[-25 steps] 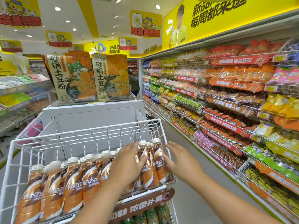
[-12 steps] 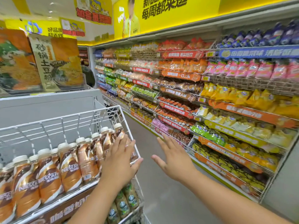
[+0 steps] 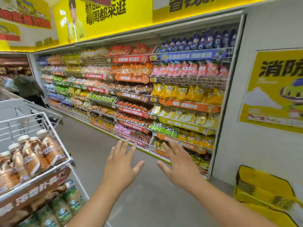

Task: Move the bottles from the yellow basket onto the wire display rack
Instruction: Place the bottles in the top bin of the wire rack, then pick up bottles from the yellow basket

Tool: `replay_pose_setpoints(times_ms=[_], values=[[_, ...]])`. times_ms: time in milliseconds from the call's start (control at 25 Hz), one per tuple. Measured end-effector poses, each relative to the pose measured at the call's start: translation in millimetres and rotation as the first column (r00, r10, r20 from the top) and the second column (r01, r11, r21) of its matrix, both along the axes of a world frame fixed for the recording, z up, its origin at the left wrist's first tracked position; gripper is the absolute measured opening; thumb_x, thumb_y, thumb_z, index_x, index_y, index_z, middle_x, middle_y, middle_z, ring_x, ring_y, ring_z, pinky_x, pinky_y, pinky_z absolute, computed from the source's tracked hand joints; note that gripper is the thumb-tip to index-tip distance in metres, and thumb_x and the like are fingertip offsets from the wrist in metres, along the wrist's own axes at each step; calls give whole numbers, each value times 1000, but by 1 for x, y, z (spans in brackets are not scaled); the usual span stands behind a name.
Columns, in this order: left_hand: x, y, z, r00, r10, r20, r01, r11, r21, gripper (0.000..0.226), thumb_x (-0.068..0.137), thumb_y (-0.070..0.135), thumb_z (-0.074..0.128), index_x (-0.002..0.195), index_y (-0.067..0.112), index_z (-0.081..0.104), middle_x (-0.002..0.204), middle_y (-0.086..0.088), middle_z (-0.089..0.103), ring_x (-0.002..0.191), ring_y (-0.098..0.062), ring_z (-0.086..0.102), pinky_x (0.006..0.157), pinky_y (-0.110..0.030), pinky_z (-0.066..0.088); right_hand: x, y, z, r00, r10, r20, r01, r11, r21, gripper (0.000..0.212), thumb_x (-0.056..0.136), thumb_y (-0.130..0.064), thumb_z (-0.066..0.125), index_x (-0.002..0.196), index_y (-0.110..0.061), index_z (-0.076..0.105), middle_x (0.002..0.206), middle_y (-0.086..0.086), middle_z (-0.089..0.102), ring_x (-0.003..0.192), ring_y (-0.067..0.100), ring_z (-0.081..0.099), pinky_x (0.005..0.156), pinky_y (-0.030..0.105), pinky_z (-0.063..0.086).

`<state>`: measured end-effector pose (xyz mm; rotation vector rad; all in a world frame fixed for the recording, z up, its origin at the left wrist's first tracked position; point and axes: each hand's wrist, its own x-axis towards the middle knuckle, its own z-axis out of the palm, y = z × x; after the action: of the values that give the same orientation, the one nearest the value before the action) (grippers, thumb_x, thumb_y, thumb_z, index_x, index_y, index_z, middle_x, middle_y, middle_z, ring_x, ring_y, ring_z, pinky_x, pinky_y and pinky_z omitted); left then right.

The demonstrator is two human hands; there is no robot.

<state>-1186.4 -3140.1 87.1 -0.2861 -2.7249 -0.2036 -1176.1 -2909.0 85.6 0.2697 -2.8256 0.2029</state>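
Observation:
The white wire display rack point(image 3: 54, 133) stands at the left, its upper shelf filled with brown coffee bottles point(image 3: 32, 154) with white caps. Green bottles point(image 3: 64, 205) sit on the shelf below. A stack of yellow baskets point(image 3: 262, 192) stands at the lower right by the wall; no bottles show in it. My left hand point(image 3: 121, 167) and my right hand point(image 3: 180, 166) hover side by side over the aisle floor, fingers spread, holding nothing, clear of the rack.
A long wall shelf point(image 3: 147, 95) of snack bags runs along the right side of the aisle. A white pillar with a yellow poster point(image 3: 275, 92) stands behind the baskets. A person point(image 3: 27, 89) stands far down the aisle. Grey floor lies ahead.
Both hands left the bottles on the rack and swung right into the aisle. The view turned right, bringing the yellow baskets into sight.

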Motion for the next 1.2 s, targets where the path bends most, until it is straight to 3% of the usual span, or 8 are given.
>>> replay_pose_setpoints(times_ms=[120, 160, 320, 480, 600, 720, 1040, 1200], values=[[24, 93, -9, 996, -87, 3, 87, 996, -23, 90, 83, 77, 20, 154, 26, 41, 164, -8, 32, 152, -31, 26, 122, -47, 24, 44, 94, -13, 996, -85, 30, 85, 996, -6, 106, 77, -85, -12, 164, -29, 6, 173, -3, -1, 159, 22, -2, 127, 39, 7], [33, 124, -11, 993, -117, 15, 117, 993, -33, 91, 82, 77, 19, 154, 27, 40, 165, -7, 31, 153, -31, 24, 123, -47, 23, 60, 125, -16, 993, -113, 20, 114, 993, -17, 108, 76, -86, -12, 164, -28, 8, 173, -2, 3, 159, 23, 1, 128, 40, 9], [69, 245, -14, 964, -265, -2, 265, 964, -28, 93, 82, 78, 16, 155, 25, 40, 166, -6, 28, 153, -29, 23, 122, -48, 25, 128, 240, -22, 970, -243, 19, 244, 967, -68, 83, 97, -74, 23, 164, -28, 7, 173, -2, 4, 159, 23, 3, 127, 39, 11], [100, 359, -17, 896, -444, 19, 445, 896, -9, 97, 80, 81, 8, 159, 29, 30, 168, -2, 18, 156, -24, 12, 125, -44, 17, 200, 334, -18, 934, -357, 13, 357, 931, -76, 106, 76, -84, -6, 164, -27, 10, 173, -1, 2, 159, 22, 2, 127, 34, 5], [112, 430, -24, 831, -554, 38, 555, 832, -15, 93, 83, 80, 13, 158, 28, 33, 168, -3, 22, 156, -24, 12, 124, -42, 17, 237, 394, -24, 898, -440, 13, 438, 891, -117, 95, 86, -83, 10, 164, -29, 9, 173, -3, 1, 159, 21, 0, 128, 37, 8], [117, 488, -36, 767, -638, 69, 640, 768, -11, 98, 80, 81, 9, 159, 27, 29, 168, -4, 19, 156, -25, 12, 126, -42, 16, 260, 442, -40, 855, -519, 3, 516, 848, -119, 93, 87, -78, 13, 164, -28, 14, 172, -1, 8, 159, 23, 7, 128, 41, 15], [67, 589, -95, 691, -713, 121, 713, 699, 49, 95, 81, 82, 11, 159, 30, 27, 169, -4, 19, 155, -28, 17, 124, -46, 21, 228, 534, -93, 819, -568, 79, 573, 814, -90, 108, 76, -90, -6, 164, -30, 16, 172, -3, 9, 158, 23, 10, 127, 42, 19], [15, 650, -116, 669, -735, 109, 727, 678, 107, 98, 78, 82, 7, 161, 31, 21, 170, 1, 9, 157, -25, 10, 125, -41, 14, 180, 591, -106, 823, -550, 142, 559, 828, -34, 104, 81, -90, -1, 164, -30, 17, 172, -5, 10, 158, 19, 11, 127, 41, 18]])
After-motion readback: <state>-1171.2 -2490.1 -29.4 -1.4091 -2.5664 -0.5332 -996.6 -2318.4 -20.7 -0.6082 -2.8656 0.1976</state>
